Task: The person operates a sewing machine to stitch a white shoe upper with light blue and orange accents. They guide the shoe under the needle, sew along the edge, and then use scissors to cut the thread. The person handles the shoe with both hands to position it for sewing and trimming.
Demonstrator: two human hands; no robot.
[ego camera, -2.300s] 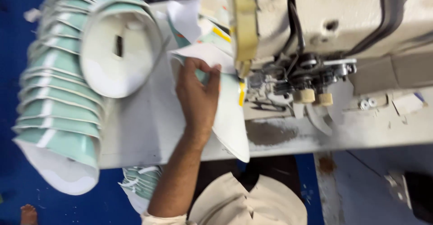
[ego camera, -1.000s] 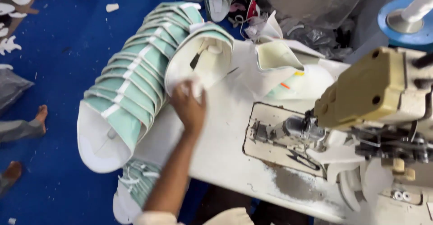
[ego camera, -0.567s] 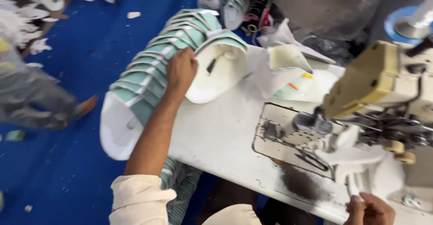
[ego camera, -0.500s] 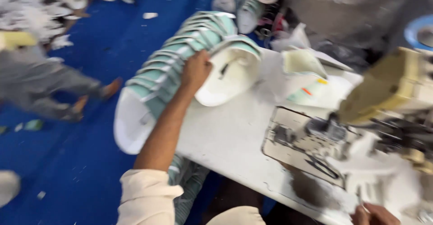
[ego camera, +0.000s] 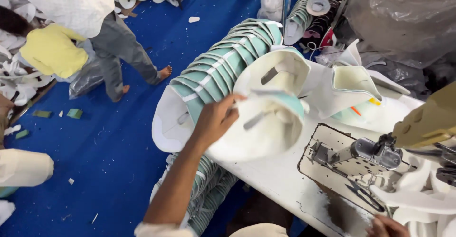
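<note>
My left hand grips the rim of a white and teal shoe upper piece, pulled off the near end of a long nested stack of teal and white uppers lying on the white sewing table. Only the knuckles of my right hand show at the bottom right edge, by white pieces near the sewing machine's needle area; its grip is hidden.
The beige machine head stands at right. More uppers lie behind it. A second stack hangs below the table edge. On the blue floor at left, other people sit among white pieces.
My left hand reached to the stack and has drawn one upper toward me. My view swung left from the machine to the stack and the floor.
</note>
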